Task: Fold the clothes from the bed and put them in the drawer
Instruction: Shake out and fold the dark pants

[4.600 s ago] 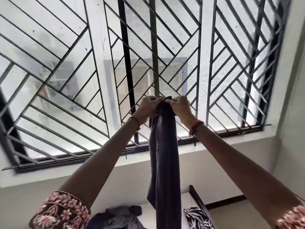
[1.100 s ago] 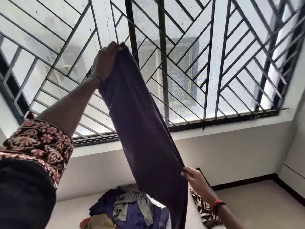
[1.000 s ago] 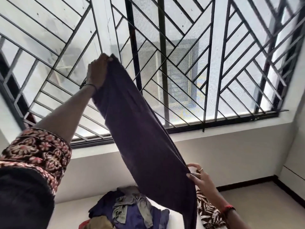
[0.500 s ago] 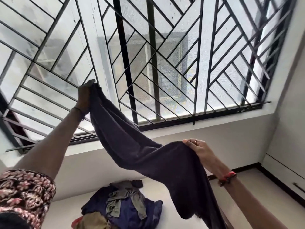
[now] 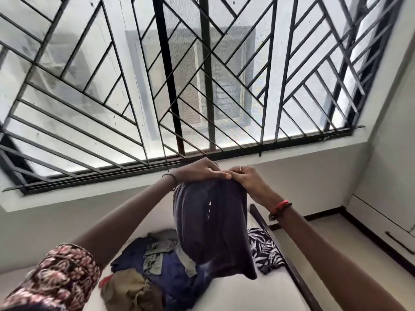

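Observation:
A dark purple garment (image 5: 211, 227) hangs folded over in the air above the bed (image 5: 235, 295). My left hand (image 5: 197, 171) and my right hand (image 5: 249, 182) meet at its top edge and both grip the cloth there, side by side. The doubled cloth drops down to about the middle of the picture. Below it on the white bed lies a pile of clothes (image 5: 157, 265) in blue, grey-green, tan and red. A black-and-white patterned garment (image 5: 265, 250) lies at the bed's right side.
A large window with black diagonal bars (image 5: 202, 75) fills the wall ahead. The bed's dark wooden frame (image 5: 298, 279) runs along the right. White cabinets with a dark handle (image 5: 397, 241) stand at the far right, beside bare floor.
My right hand lifted the lower end of the garment up to my left hand, which came down and inward. The long cloth is now doubled over, held by both hands together.

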The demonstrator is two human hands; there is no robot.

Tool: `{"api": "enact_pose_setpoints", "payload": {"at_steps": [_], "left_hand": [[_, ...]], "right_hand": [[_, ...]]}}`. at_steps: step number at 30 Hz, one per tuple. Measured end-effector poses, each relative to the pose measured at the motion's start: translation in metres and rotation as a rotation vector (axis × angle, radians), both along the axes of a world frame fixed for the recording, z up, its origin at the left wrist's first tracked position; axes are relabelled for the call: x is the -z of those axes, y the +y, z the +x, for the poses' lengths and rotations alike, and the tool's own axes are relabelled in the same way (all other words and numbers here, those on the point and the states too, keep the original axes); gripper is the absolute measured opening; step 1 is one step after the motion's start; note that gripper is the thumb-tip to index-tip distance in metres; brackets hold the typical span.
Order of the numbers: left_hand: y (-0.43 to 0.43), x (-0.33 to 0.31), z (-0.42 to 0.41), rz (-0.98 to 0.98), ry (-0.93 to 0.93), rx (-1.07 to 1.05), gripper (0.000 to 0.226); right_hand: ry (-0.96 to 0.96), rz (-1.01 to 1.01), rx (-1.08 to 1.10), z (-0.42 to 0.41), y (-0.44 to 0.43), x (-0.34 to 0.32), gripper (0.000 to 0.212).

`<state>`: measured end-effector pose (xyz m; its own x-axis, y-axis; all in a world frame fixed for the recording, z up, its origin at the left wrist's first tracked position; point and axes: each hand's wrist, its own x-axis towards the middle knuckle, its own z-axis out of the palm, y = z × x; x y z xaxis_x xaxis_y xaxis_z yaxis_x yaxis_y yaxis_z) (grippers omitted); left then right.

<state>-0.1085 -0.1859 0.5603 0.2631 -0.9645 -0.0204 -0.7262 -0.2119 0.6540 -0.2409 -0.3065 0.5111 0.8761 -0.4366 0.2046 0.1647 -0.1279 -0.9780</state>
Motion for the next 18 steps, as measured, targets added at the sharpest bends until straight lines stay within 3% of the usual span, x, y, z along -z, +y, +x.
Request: {"api": "enact_pose_setpoints", "payload": {"at_steps": [6,10,15,18], "left_hand": [[0.000,0.004,-0.005,0.195,-0.053,-0.005,0.041],[0.004,0.008,-0.003,0.305,-0.060,0.036,0.030],[0.006,0.002,0.001,0.239,-0.060,0.090,0.022],[0.008,-0.008,0.004,0.175,-0.120,0.090,0.015]], "right_hand": [[0.028,-0.016,-0.010,-0.007,0.003,0.012,0.018],[0.062,-0.063,0.013,-0.010,0.001,0.022,0.010],[0.042,0.023,0.010,-0.016,0.005,0.040,0.002],[0.091,0.047,-0.017,-0.019,0.004,0.061,0.011]]}}
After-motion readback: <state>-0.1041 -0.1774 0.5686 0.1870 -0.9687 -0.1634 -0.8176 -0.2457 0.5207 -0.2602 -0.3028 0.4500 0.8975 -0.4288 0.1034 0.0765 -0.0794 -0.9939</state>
